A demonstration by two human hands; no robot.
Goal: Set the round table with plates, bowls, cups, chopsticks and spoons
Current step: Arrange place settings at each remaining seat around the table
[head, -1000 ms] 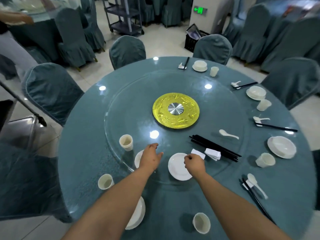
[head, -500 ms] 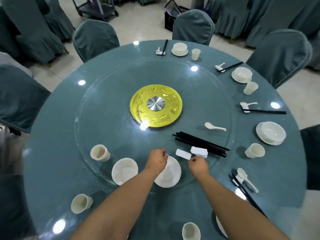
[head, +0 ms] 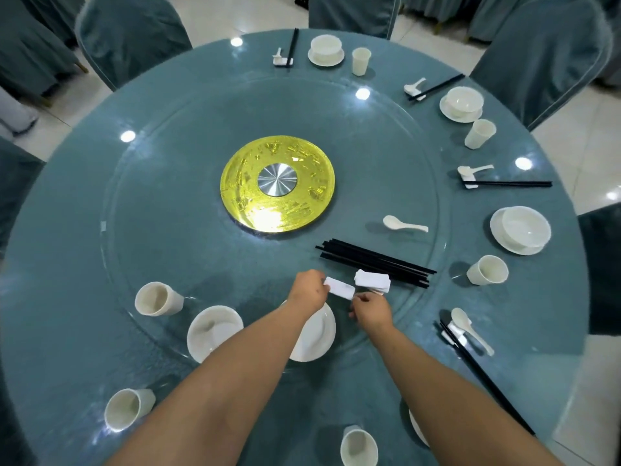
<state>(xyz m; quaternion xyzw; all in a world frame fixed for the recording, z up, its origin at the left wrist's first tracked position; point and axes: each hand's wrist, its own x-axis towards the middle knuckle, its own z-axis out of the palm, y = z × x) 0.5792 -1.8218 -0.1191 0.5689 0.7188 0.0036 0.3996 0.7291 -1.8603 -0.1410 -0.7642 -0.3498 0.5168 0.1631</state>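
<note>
The left forearm covers part of the plate (head: 319,334) at lower centre of the surface (head: 84,230); a second plate (head: 416,430) at the bottom edge is mostly hidden by the right forearm. No writing is legible. The left hand (head: 307,289) pinches one end of a small white rest (head: 340,288) with curled fingers. The right hand (head: 369,309) pinches its other end. A stack of white rests (head: 372,280) lies just beside, touching the bundle of black chopsticks (head: 374,262) right of centre.
</note>
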